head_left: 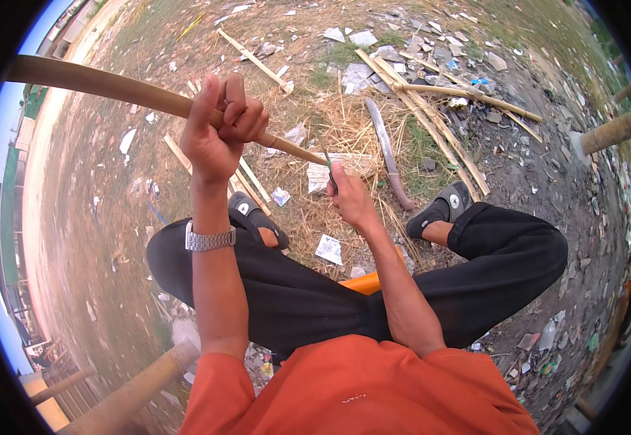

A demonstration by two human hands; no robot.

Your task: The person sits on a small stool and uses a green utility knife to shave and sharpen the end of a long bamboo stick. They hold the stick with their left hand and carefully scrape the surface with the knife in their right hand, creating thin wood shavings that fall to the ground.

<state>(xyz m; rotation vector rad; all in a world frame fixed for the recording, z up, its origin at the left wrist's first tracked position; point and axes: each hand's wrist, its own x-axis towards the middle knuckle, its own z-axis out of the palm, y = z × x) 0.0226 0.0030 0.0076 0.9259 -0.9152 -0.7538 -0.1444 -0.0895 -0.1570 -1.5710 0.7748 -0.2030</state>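
Observation:
A long bamboo pole (123, 88) slants from the upper left down to the middle. My left hand (222, 129) is closed around it, with a metal-band watch on that wrist. At the pole's thin end, my right hand (351, 194) grips a small knife (330, 168) with a greenish part showing, its narrow blade pointing up beside the pole's tip. The fingers hide most of its handle. On the straw just beyond my right hand lies a long curved machete (383, 145), its handle toward me.
Split bamboo strips (431, 119) and a round stick (475, 96) lie at the far right, with a strip (255, 59) at the far left. Thick poles stand at right (615, 132) and lower left (138, 395). Beneath me is an orange seat (362, 283). Rubble and litter cover the ground.

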